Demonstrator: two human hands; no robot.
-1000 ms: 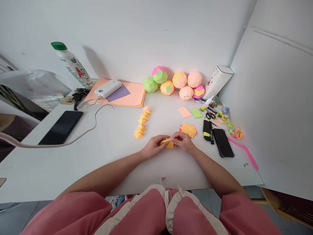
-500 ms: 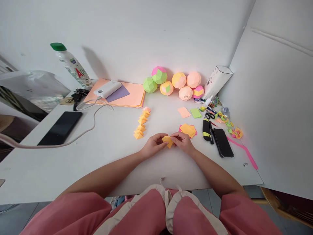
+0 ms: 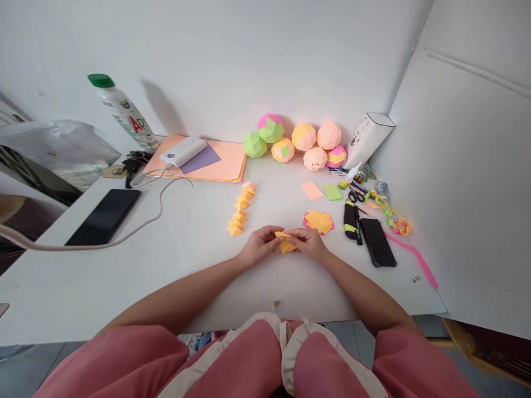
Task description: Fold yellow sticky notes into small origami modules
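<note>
A small orange paper piece is pinched between both hands just above the white table. My left hand grips its left side with curled fingers. My right hand pinches its right side. Just beyond my right hand lies a loose stack of orange and pink paper squares. A row of folded orange paper units lies to the upper left of my left hand.
Several paper balls sit against the back wall beside a white box. Two black phones, a marker, scissors, a power bank with cable on coloured sheets, and a bottle lie around.
The orange piece has been turned and shifted slightly between my fingers; both hands stay in the same spot.
</note>
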